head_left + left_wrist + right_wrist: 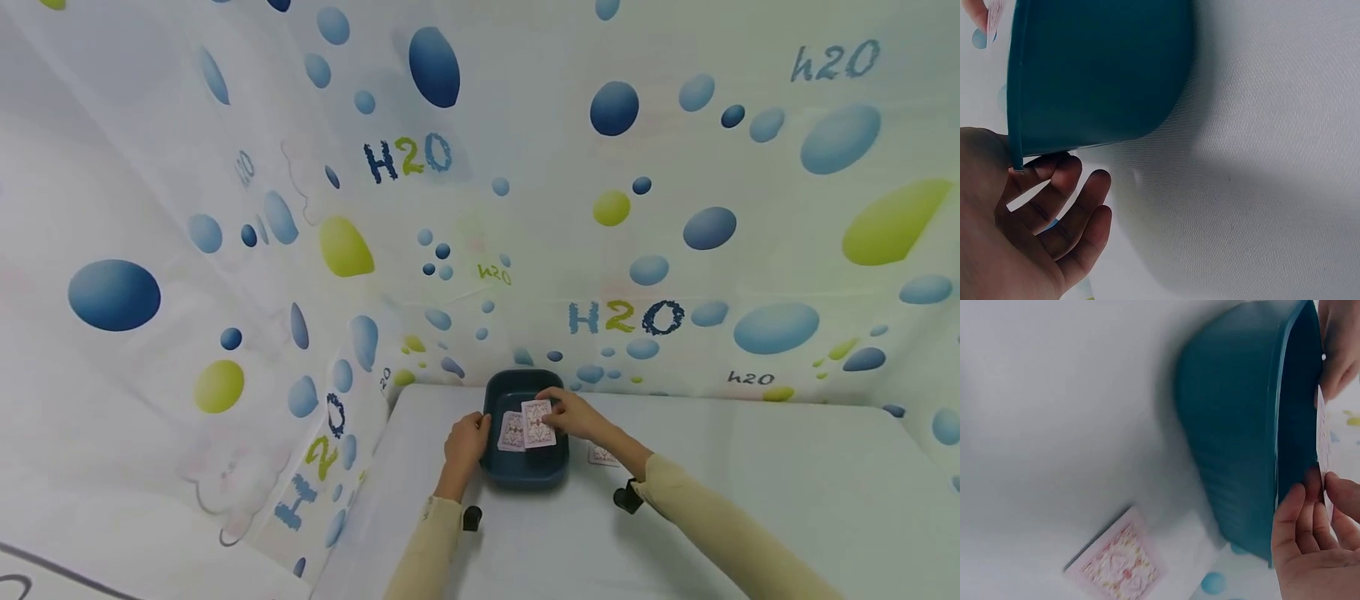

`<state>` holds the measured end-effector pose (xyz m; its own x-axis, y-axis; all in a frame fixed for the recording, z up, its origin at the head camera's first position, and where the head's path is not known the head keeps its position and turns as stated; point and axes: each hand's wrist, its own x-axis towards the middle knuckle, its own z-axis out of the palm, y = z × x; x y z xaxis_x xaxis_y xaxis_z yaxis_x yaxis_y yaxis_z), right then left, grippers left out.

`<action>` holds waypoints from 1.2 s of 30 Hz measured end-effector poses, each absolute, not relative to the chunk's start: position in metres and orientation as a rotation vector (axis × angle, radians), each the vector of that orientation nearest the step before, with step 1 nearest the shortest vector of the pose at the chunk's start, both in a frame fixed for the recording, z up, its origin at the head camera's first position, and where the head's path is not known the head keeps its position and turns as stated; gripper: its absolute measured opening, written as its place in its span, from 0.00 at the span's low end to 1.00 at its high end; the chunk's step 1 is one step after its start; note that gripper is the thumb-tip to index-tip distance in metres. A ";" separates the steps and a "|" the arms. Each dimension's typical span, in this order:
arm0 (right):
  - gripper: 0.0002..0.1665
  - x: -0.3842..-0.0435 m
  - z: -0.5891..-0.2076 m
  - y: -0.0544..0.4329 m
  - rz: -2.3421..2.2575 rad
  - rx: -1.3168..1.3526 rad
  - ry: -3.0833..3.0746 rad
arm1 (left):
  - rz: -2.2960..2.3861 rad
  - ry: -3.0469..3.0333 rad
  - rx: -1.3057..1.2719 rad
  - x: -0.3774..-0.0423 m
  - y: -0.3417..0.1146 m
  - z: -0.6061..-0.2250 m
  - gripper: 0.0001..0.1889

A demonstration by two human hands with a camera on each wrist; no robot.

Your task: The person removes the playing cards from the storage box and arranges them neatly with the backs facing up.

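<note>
A dark teal plastic basin (525, 482) stands at the back of the white table. My left hand (467, 440) grips its left rim; in the left wrist view, the fingers (1088, 194) curl loosely outside the wall. Over the basin, my right hand (576, 414) pinches a playing card (537, 425) with a red-and-white patterned back. Another such card (512, 433) shows to its left, partly overlapped, within the basin's outline. Right of the basin, one or more patterned cards (1122, 562) lie on the table, partly hidden by my right forearm in the head view.
The white tabletop (750, 483) stretches to the right and towards me. Behind it hangs a white sheet (540, 250) printed with blue and green drops and "H2O" lettering. Black straps or mounts (628, 497) sit at both wrists.
</note>
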<state>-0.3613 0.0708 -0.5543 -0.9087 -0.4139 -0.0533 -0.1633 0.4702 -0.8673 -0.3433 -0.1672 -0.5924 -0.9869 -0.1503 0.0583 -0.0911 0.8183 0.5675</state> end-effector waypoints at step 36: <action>0.26 -0.331 -0.597 0.211 -1.379 -0.189 2.536 | -0.892 -2.927 0.212 -0.341 -0.167 -0.589 0.16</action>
